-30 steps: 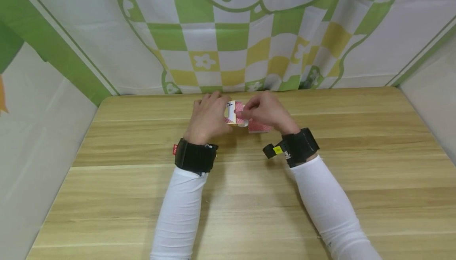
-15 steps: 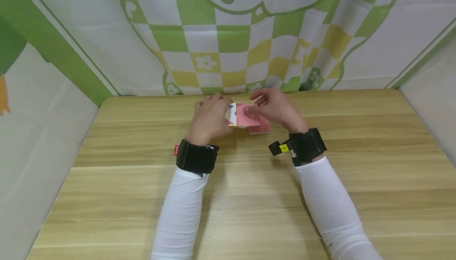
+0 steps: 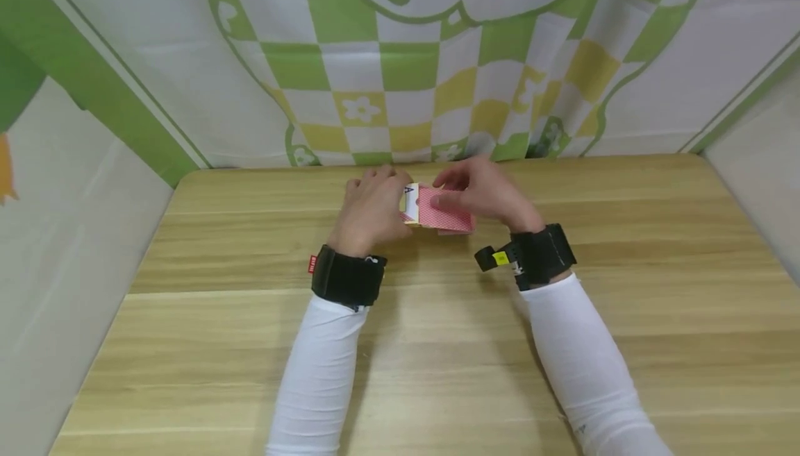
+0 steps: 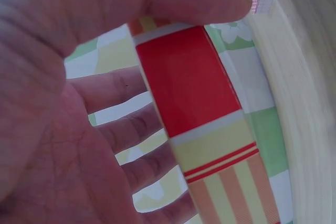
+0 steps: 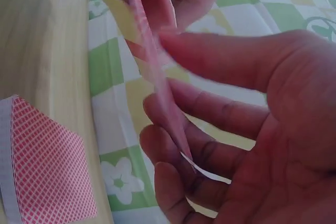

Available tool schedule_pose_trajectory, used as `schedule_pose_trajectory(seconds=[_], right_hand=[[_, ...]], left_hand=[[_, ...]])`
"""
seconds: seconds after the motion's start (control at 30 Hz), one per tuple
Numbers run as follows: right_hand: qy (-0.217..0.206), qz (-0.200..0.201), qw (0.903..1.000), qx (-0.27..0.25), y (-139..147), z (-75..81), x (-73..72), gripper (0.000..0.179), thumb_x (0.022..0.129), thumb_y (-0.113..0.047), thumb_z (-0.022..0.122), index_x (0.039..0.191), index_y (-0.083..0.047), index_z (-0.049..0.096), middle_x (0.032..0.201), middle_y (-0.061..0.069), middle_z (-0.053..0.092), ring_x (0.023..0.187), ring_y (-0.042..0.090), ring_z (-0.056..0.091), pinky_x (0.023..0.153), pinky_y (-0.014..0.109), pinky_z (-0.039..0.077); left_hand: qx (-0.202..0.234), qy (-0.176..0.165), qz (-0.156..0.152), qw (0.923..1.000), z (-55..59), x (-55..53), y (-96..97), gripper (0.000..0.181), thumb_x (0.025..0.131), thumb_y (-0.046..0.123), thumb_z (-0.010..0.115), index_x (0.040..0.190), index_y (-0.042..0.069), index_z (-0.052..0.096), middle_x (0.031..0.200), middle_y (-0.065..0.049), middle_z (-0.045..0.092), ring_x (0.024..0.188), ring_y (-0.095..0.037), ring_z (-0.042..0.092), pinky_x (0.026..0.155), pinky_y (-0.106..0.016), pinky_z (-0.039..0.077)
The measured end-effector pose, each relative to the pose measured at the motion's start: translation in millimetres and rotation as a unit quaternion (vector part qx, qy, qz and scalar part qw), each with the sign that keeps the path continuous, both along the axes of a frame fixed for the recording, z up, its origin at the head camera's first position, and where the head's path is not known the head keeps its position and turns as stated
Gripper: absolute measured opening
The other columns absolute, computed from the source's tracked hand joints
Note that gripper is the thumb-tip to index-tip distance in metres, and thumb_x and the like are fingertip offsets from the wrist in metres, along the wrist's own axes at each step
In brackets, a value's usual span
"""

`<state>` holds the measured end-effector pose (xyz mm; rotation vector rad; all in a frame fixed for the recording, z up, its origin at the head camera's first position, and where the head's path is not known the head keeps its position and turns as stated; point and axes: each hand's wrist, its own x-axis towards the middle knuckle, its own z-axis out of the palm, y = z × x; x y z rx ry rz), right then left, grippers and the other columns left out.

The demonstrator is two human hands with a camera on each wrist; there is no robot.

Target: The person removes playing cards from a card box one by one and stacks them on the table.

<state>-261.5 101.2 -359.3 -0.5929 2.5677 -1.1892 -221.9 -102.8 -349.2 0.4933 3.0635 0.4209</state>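
Observation:
My left hand (image 3: 371, 209) grips a small playing-card box (image 4: 189, 82), red, cream and orange-striped, with the thumb along one edge and the fingers round the other. A letter A shows on a white part near its mouth in the head view. Red-patterned playing cards (image 3: 446, 213) stick out of the box to the right. My right hand (image 3: 490, 192) pinches these cards between thumb and fingers; the right wrist view shows them edge-on and slightly blurred. How many there are, I cannot tell. A stack of red-backed cards (image 5: 52, 166) lies on the table just below them.
The wooden table (image 3: 425, 345) spreads toward me and to both sides. At its back edge hangs a green, white and yellow checked curtain (image 3: 409, 67). Pale walls (image 3: 69, 234) flank the table.
The right hand has drawn the cards rightward, so more of them shows beyond the box mouth and they now cover most of the stack beneath. The left hand stays nearly in place with the box.

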Motion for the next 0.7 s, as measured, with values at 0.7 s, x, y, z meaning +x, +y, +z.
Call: schedule_pose_trajectory(seconds=[0.7], right_hand=[[-0.143,-0.080,0.9794,-0.118,36,-11.5,-13.6,0.040,0.074,-0.028,0.074,0.098,0.000,0.059,0.081,0.007,0.063,0.068,0.015,0.055,0.060,0.031,0.043]], left_hand=[[0.007,-0.015,0.034,0.9993,3.1,-0.7,-17.2,0.064,0.060,0.027,0.075,0.119,0.014,0.055,0.114,-0.004,0.050,0.103,-0.026,0.044,0.088,-0.051,0.030]])
